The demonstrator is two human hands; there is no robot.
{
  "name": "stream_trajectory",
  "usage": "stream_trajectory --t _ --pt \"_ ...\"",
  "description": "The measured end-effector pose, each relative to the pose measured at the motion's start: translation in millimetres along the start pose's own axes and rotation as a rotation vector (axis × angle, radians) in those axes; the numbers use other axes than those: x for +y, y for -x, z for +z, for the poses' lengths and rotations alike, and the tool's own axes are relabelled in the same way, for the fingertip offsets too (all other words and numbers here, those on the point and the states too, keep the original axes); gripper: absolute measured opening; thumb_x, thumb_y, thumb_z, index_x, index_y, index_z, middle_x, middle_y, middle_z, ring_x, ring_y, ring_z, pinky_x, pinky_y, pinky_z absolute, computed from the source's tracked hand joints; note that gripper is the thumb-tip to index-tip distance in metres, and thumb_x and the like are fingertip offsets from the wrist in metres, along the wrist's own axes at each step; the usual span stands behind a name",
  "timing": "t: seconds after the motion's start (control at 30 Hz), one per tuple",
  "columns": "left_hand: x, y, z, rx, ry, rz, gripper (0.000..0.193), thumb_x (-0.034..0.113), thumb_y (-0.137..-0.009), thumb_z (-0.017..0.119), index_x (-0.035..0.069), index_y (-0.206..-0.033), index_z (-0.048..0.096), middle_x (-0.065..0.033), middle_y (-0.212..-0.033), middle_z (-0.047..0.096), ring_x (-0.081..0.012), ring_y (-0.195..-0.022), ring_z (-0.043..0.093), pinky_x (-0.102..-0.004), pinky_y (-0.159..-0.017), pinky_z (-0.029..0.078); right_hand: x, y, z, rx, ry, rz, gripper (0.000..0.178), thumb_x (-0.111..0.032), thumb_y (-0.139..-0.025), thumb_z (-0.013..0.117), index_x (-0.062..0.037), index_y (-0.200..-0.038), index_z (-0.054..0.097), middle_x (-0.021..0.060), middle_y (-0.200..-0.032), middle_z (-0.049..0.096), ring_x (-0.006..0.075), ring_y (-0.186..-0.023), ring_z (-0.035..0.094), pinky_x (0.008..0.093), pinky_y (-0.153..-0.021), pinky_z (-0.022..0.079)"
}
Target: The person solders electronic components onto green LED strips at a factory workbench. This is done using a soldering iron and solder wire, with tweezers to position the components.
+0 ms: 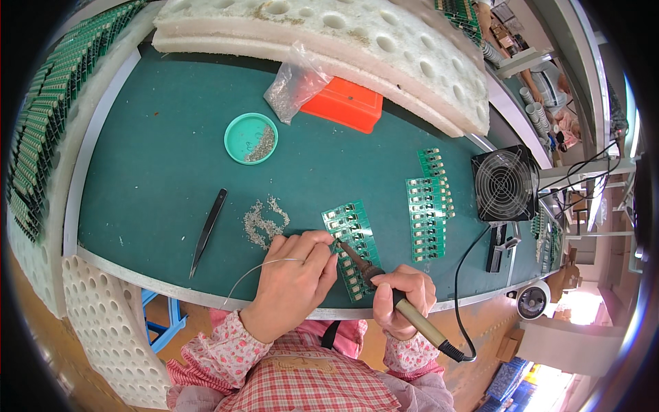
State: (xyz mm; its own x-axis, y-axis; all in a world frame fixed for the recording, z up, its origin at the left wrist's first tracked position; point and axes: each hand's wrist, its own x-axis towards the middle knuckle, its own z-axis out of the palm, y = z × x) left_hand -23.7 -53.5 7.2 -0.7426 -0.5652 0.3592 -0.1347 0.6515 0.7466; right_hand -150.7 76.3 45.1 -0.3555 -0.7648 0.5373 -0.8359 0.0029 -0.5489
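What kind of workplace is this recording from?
Most likely an electronics assembly bench: the right hand holds a soldering iron over a green circuit-board panel, with a small black extraction fan beside more boards.

The right hand (405,292) grips a soldering iron (391,295), its tip on a green circuit board panel (351,237). The left hand (292,278) pinches solder wire (257,269) beside the tip. Nearby on the green mat (158,172) lie black tweezers (208,230), a round dish (250,138) and 2 more panels (429,206).
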Motion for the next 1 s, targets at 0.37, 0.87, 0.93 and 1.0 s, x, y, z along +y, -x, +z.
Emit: stream_trajectory --t 0.37,0.87,0.93,1.0 --pt "-1 0 1 -0.006 0.001 -0.008 0.018 0.005 -0.080 0.072 0.004 -0.075 0.055 -0.0072 -0.103 0.066 -0.0245 -0.073 0.059 -0.0383 -0.070 0.041 -5 -6 -2 -0.076 0.033 -0.125 0.018 -0.001 -0.075 0.072 -0.0041 -0.090 0.063 0.0008 -0.059 0.055 0.0182 -0.043 0.051 0.0307 -0.040 0.039" --pt "3 -1 -14 -0.054 0.014 -0.003 0.013 0.005 -0.082 0.070 0.001 -0.082 0.058 -0.0106 -0.104 0.066 -0.0266 -0.080 0.062 -0.0396 -0.075 0.045 -2 1 -11 0.024 -0.069 -0.019 0.011 -0.007 -0.083 0.072 -0.0036 -0.088 0.062 0.0037 -0.060 0.061 0.0175 -0.042 0.050 0.0309 -0.039 0.039" --pt "1 -2 -14 -0.032 0.009 0.001 0.014 0.003 -0.082 0.070 0.002 -0.079 0.056 -0.0102 -0.104 0.067 -0.0263 -0.079 0.062 -0.0400 -0.073 0.043 -3 -2 -11 0.052 -0.053 0.015 0.010 -0.006 -0.084 0.070 -0.0029 -0.085 0.060 0.0035 -0.059 0.061 0.0159 -0.041 0.049 0.0296 -0.040 0.038" --pt "-2 -2 -13 -0.011 -0.005 0.002 0.016 0.004 -0.081 0.070 0.003 -0.077 0.055 -0.0096 -0.105 0.067 -0.0260 -0.078 0.061 -0.0394 -0.072 0.043 0 1 -10 0.071 -0.058 0.024 0.010 -0.006 -0.084 0.070 -0.0028 -0.085 0.060 0.0035 -0.059 0.061 0.0156 -0.041 0.049 0.0294 -0.040 0.038"
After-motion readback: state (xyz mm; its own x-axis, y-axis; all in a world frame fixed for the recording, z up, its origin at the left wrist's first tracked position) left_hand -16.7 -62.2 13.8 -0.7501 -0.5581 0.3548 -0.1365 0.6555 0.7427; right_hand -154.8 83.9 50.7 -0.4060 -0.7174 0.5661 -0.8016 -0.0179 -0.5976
